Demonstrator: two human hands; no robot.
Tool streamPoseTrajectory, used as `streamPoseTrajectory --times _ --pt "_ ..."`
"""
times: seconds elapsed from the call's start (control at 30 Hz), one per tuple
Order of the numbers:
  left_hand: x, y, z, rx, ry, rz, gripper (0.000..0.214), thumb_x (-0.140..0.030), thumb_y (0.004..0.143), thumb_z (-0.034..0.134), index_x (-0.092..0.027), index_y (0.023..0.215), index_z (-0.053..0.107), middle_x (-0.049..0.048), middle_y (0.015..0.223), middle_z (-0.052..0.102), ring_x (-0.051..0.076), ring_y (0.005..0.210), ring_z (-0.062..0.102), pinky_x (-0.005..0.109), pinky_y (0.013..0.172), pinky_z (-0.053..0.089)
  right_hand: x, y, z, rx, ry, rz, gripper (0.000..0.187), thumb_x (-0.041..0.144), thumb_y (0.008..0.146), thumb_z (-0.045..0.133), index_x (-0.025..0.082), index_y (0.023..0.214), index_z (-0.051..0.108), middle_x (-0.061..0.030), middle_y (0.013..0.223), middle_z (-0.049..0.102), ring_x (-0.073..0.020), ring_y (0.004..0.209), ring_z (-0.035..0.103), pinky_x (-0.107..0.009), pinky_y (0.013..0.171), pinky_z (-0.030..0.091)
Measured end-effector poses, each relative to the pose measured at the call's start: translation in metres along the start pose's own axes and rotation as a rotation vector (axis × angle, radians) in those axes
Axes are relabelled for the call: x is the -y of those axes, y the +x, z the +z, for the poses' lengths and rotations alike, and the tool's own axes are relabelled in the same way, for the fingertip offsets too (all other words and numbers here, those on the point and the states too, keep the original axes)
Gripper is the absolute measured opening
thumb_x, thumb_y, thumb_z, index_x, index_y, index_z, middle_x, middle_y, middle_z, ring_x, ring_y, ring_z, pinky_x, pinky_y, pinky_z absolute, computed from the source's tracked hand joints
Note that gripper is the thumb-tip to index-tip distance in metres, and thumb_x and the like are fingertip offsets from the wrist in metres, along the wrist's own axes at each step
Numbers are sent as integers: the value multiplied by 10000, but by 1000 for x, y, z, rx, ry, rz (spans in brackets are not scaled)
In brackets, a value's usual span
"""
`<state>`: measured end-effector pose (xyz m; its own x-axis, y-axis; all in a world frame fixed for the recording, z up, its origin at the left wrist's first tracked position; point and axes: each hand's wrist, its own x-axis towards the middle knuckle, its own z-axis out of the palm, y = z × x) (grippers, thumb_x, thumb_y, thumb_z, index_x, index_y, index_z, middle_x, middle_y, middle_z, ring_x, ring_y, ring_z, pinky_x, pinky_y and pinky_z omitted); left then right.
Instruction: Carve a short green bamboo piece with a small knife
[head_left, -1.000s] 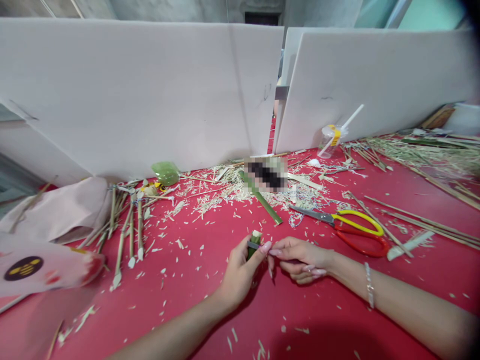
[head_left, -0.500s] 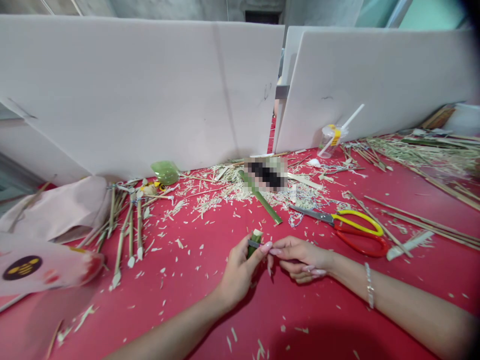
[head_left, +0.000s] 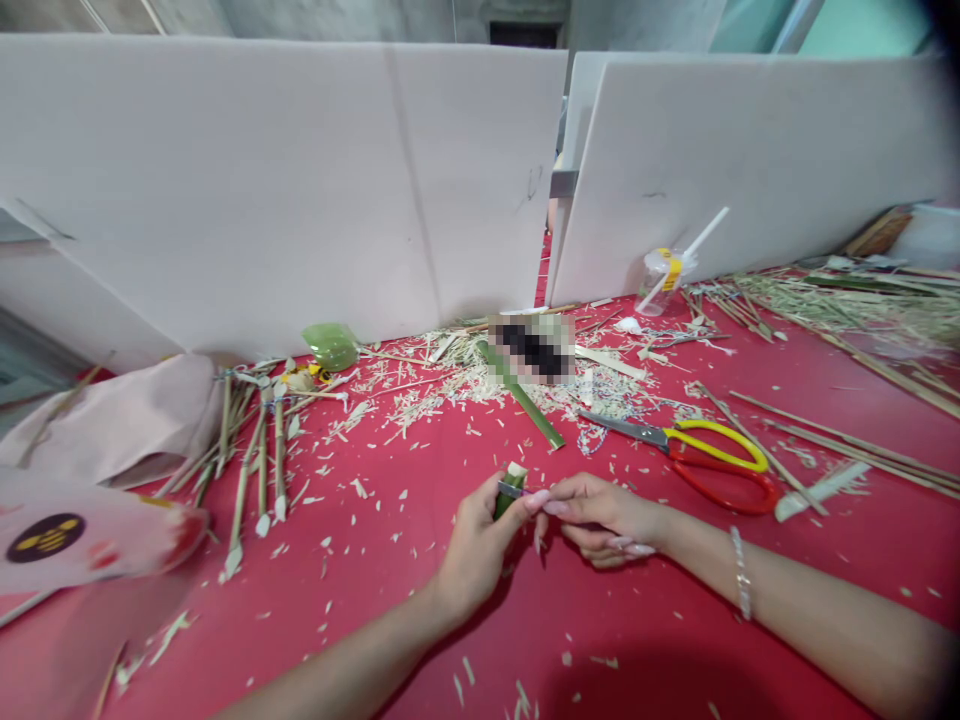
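I confirm the left hand (head_left: 476,548) is closed around a short green bamboo segment (head_left: 511,490) with a pale cut end. The segment sits upright at the left fingertips, with a small grey strip (head_left: 508,489) across it; I cannot resolve what the strip is. The right hand (head_left: 606,517) is curled, its fingers pressed together, with long pink nails just beside the left fingertips. I cannot tell whether they pinch anything.

Beyond the fingertips, a long green bamboo strip (head_left: 521,402) lies among pale bamboo shavings (head_left: 420,400) on the red tabletop (head_left: 660,620). Right of the right fingers rest steel scissors with yellow and red loop handles (head_left: 712,468). Left of the left fingers lie thin bamboo sticks with pale tips (head_left: 262,470). A silver bead bracelet (head_left: 741,572) circles the right wrist.
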<state>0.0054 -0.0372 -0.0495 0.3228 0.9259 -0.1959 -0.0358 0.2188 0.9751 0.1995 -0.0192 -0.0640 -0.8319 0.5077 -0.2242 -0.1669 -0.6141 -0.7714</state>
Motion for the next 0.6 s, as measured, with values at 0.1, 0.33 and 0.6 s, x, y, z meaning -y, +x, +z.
streamPoseTrajectory --times 0.1,0.33,0.6 --pt "0 0 0 -4 10 6 407 -539 804 668 -178 717 499 -86 451 426 51 371 300 197 398 248 0 0 2 -32 -14 0 300 396 905 628 130 1040 660 126 339 399 -32 206 191 -116 246 237" --pt "1 2 0 -56 63 17 423 -547 772 689 -178 710 493 -66 512 478 61 418 353 195 422 279 -5 0 2 -87 -51 -26 348 422 890 645 122 1062 686 123 330 384 -30 205 213 -119 254 255" --pt "-4 3 1 -87 48 34 453 -548 733 714 -172 623 486 -69 485 414 65 443 333 201 437 278 -8 1 6 -151 -79 -50 585 496 840 677 159 1309 585 135 329 383 -33 212 225 -121 273 265"
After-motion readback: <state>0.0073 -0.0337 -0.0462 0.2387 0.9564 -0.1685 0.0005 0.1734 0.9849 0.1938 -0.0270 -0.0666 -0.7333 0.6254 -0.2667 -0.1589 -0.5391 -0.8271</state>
